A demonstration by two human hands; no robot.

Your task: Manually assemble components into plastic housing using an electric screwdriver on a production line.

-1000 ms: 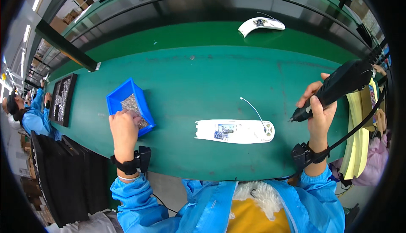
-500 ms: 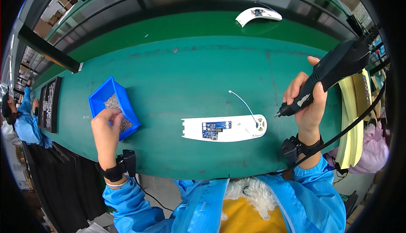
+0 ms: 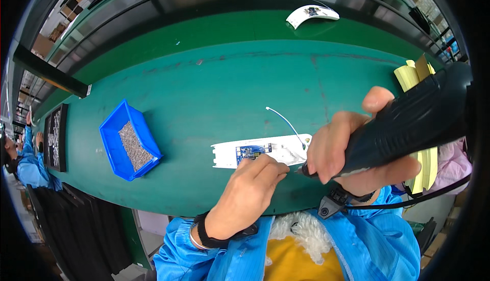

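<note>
My right hand is wrapped round a black electric screwdriver, its tip pointing left. Close to that tip, the fingers of my left hand are pinched together; whatever small thing they hold is hidden. Both hands are at the near edge of a white curved plastic part lying on the table. A blue circuit board sits on this part, partly covered by my left fingers. From the part's right end rises a thin white cable.
A blue bin of small grey metal pieces stands left on the green table. Farther left are a black tray and a co-worker's blue sleeve. Another white part lies at the back. Yellow sheets are at right.
My left hand has left the blue bin and come right to the white part. My right hand has brought the screwdriver lower and nearer, its tip now meeting my left fingertips.
</note>
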